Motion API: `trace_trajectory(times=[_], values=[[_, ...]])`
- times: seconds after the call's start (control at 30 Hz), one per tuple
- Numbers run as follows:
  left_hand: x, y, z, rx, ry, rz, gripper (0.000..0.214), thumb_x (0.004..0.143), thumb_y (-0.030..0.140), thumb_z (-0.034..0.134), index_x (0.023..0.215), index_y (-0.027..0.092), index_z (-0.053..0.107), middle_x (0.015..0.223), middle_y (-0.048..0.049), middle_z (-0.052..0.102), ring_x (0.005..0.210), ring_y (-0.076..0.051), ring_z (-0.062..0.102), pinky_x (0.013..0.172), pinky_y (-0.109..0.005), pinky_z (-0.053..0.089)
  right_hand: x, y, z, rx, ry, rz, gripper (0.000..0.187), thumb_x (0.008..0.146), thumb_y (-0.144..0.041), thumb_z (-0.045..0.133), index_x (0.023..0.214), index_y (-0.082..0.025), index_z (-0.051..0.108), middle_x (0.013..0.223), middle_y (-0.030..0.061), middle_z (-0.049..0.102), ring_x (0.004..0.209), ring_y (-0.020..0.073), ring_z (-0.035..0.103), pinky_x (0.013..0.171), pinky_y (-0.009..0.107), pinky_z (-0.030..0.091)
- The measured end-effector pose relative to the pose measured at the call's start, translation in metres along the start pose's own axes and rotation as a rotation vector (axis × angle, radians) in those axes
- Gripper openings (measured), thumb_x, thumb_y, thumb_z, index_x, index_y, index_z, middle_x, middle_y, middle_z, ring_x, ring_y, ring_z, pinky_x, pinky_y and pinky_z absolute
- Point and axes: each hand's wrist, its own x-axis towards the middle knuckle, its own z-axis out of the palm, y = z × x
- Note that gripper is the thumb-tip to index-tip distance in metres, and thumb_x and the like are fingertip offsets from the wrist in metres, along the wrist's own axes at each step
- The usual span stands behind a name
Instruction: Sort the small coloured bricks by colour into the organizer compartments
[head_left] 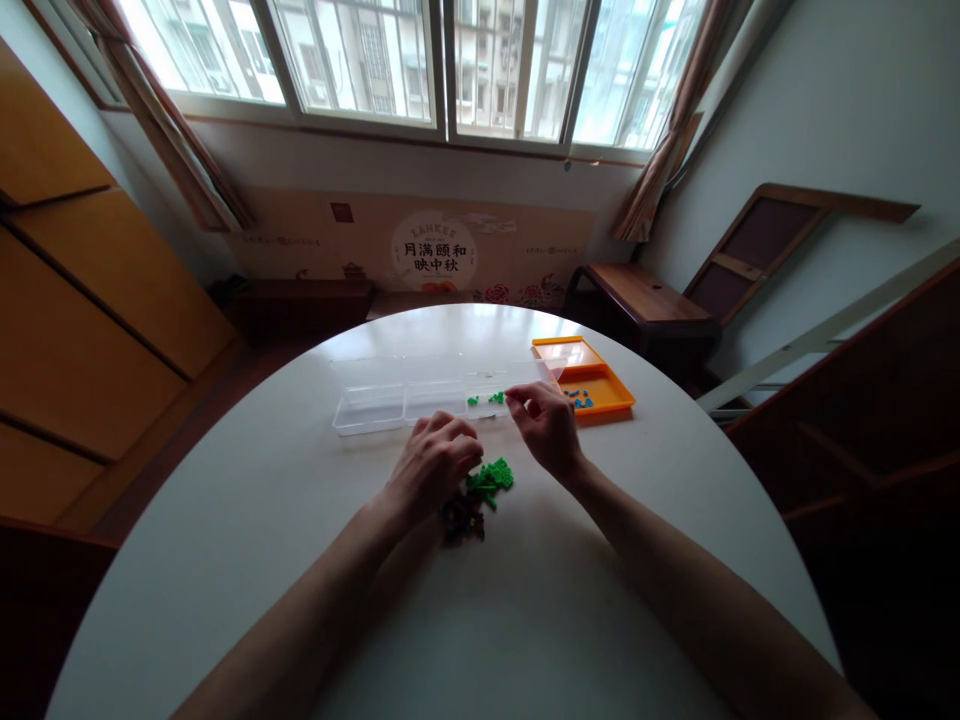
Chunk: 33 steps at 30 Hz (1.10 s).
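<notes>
My right hand (549,428) reaches over the right compartment of a clear plastic box (369,411), thumb and forefinger pinched together. Small green pieces (496,398) lie in that compartment right beside the fingertips; whether one is between them I cannot tell. My left hand (439,455) is closed, its fingers curled at the edge of a heap of green plastic pieces (491,480) on the table. What those fingers hold, if anything, is hidden. Just nearer to me, partly behind the left hand, lies a heap of dark brown pieces (463,520).
An orange tray (616,393) with several small blue pieces (579,400) stands beyond my right hand. Everything rests on a round white table (247,500). A wooden chair-like piece (645,295) stands behind it at the right, under the windows' end.
</notes>
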Motion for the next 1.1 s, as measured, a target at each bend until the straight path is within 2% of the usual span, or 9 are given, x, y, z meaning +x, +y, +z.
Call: trace_trajectory(times=[0.17,0.27,0.37,0.6,0.67,0.73,0.83,0.9,1.1], values=[[0.001,-0.003,-0.002,-0.047,0.246,-0.048,0.012,0.088,0.026,0.061,0.080,0.022,0.068,0.088,-0.0027,0.067,0.090,-0.019,0.050,0.083,-0.034,0.037,-0.008,0.002,0.009,0.239,-0.277,0.136,0.017,0.081,-0.026,0.061,0.091,-0.017,0.072,0.077,0.0027,0.069,0.055,0.0105,0.052,0.055,0.024,0.044],[0.000,-0.004,-0.003,-0.039,0.309,-0.056,0.011,0.088,0.028,0.061,0.081,0.023,0.069,0.086,-0.0024,0.067,0.089,-0.019,0.050,0.082,-0.034,0.038,-0.013,0.001,0.015,0.387,-0.426,0.153,0.018,0.081,-0.026,0.060,0.091,-0.017,0.072,0.079,0.0033,0.071,0.064,0.0128,0.060,0.061,0.025,0.048],[-0.001,-0.006,-0.002,-0.029,0.333,-0.062,0.009,0.087,0.028,0.063,0.081,0.023,0.069,0.085,-0.0022,0.067,0.089,-0.019,0.051,0.082,-0.034,0.038,-0.015,-0.003,0.017,0.488,-0.464,0.159,0.017,0.082,-0.024,0.058,0.088,-0.017,0.072,0.077,0.0028,0.072,0.072,0.0150,0.065,0.068,0.026,0.051],[-0.001,-0.007,-0.002,0.021,0.326,-0.025,0.010,0.086,0.027,0.065,0.077,0.023,0.067,0.084,-0.0015,0.066,0.088,-0.019,0.051,0.080,-0.034,0.037,-0.016,-0.001,0.017,0.506,-0.523,0.214,0.016,0.080,-0.029,0.061,0.081,-0.017,0.071,0.072,0.0027,0.070,0.067,0.0146,0.063,0.062,0.024,0.049],[-0.001,-0.007,-0.003,0.020,0.324,-0.022,0.009,0.085,0.025,0.065,0.077,0.023,0.067,0.083,-0.0014,0.066,0.087,-0.019,0.051,0.080,-0.034,0.037,-0.012,0.001,0.017,0.441,-0.512,0.194,0.016,0.080,-0.030,0.062,0.081,-0.016,0.071,0.073,0.0028,0.070,0.065,0.0137,0.061,0.061,0.024,0.047],[-0.001,-0.007,-0.004,0.009,0.295,-0.026,0.009,0.086,0.024,0.063,0.077,0.022,0.066,0.085,-0.0018,0.065,0.086,-0.019,0.051,0.080,-0.034,0.038,-0.005,0.002,0.018,0.349,-0.420,0.188,0.017,0.079,-0.030,0.062,0.081,-0.016,0.071,0.073,0.0030,0.069,0.061,0.0127,0.058,0.059,0.024,0.046],[-0.004,-0.005,-0.005,-0.023,0.176,0.005,0.009,0.086,0.022,0.059,0.078,0.021,0.064,0.090,-0.0031,0.063,0.087,-0.018,0.052,0.081,-0.034,0.038,0.011,0.004,0.021,0.209,-0.213,0.220,0.020,0.080,-0.030,0.060,0.086,-0.016,0.073,0.075,0.0042,0.071,0.057,0.0120,0.054,0.057,0.025,0.044],[-0.006,-0.003,-0.006,-0.045,0.071,0.038,0.009,0.086,0.020,0.057,0.079,0.020,0.062,0.090,-0.0033,0.062,0.086,-0.018,0.052,0.081,-0.033,0.038,0.020,0.005,0.022,0.144,-0.138,0.241,0.023,0.081,-0.030,0.059,0.093,-0.016,0.074,0.078,0.0048,0.072,0.055,0.0120,0.054,0.057,0.026,0.045],[-0.009,0.000,-0.013,-0.071,-0.119,0.052,0.012,0.077,0.030,0.063,0.077,0.020,0.057,0.088,-0.0019,0.058,0.085,-0.018,0.049,0.083,-0.035,0.035,0.018,0.014,0.019,0.116,-0.115,0.271,0.026,0.080,-0.030,0.059,0.098,-0.017,0.073,0.080,0.0043,0.072,0.054,0.0116,0.054,0.056,0.025,0.046]])
